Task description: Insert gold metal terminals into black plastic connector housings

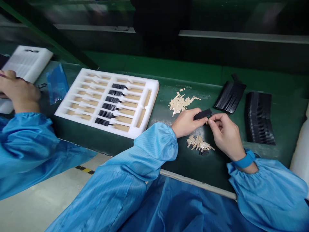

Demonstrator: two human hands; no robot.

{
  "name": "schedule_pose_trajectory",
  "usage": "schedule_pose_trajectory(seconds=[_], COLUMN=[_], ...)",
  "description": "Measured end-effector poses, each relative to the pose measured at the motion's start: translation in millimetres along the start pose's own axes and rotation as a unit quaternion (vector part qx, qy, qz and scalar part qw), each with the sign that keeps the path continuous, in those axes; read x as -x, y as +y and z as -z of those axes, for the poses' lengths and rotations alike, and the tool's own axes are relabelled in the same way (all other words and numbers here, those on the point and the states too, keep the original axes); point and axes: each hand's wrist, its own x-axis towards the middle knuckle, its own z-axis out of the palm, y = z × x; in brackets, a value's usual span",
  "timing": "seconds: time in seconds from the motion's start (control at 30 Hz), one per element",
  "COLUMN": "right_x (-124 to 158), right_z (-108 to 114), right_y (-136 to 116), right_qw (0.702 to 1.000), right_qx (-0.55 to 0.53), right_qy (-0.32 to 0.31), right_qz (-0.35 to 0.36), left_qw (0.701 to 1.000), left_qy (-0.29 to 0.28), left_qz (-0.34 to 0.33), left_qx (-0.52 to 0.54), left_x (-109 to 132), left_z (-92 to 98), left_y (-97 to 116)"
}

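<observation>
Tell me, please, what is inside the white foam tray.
Several black pieces lie in a column inside the white foam tray, and a tan surface shows through other recesses. Whatever is directly beneath the black pieces is covered.

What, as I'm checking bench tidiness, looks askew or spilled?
Nothing looks clearly damaged. One black piece juts out askew at the far end of the smaller black bundle, and a pale strip lies apart from the far heap.
</observation>
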Motion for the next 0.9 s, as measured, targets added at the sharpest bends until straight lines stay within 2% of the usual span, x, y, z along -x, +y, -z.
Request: schedule_pose_trajectory(seconds=[0.07,0.17,0.23,0.33,0.43,0.57,0.63,0.73,0.9], right_x=[1,0,-1,-3,0,4,1,-4,-3], right_z=[-1,0,1,-1,-7,-16,-19,-20,-18], right_y=[-3,-8,-10,-10,-11,-14,-14,-14,-20], right_qw=[0.997,0.984,0.979,0.975,0.979,0.991,0.996,0.997,0.997], right_qx=[-0.074,-0.161,-0.176,-0.189,-0.177,-0.124,-0.091,-0.046,-0.031], right_qy=[-0.003,-0.038,-0.061,-0.061,-0.03,0.016,0.022,0.052,0.068], right_qz=[-0.027,-0.064,-0.08,-0.099,-0.097,-0.037,-0.014,-0.015,0.012], left_qw=[1.0,0.998,0.998,0.999,0.997,0.982,0.976,0.974,0.981], left_qy=[0.008,0.014,0.017,0.032,0.056,0.045,0.062,0.052,0.07], left_qz=[0.015,0.038,0.044,0.028,-0.022,-0.063,-0.066,-0.048,-0.007], left_qx=[0.017,0.047,0.049,0.017,-0.056,-0.175,-0.2,-0.217,-0.178], left_x=[0,-1,-2,-2,4,14,10,2,1], left_z=[-0.8,-1.1,-0.7,1.0,2.4,7.6,11.9,16.1,17.5], left_y=[0,0,-1,-1,5,9,3,-6,-3])
